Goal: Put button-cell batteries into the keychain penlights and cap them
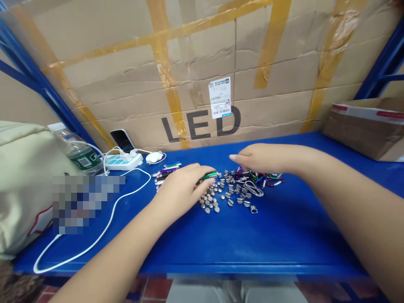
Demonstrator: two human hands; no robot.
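My left hand (186, 185) is closed around a small green tube with a silver end (209, 175), its thumb and fingers on either side. Below those fingers lies a heap of small round silver pieces (208, 201), like button cells. Beside my left hand, several slim coloured tubes with silver ends (164, 173) lie in a row, partly covered by it. Above the pile of coloured carabiners (252, 185) hovers my right hand (260, 158), with outstretched fingers pointing left and nothing visible in them. Small silver clips (243, 195) are scattered between the two hands.
A large taped cardboard box (195, 63) stands behind the blue table (240, 240). At left are a power strip (123, 161), a phone (122, 140), a bottle (82, 155), a white cable (115, 206) and a beige bag (28, 181). An open carton (362, 126) sits at right.
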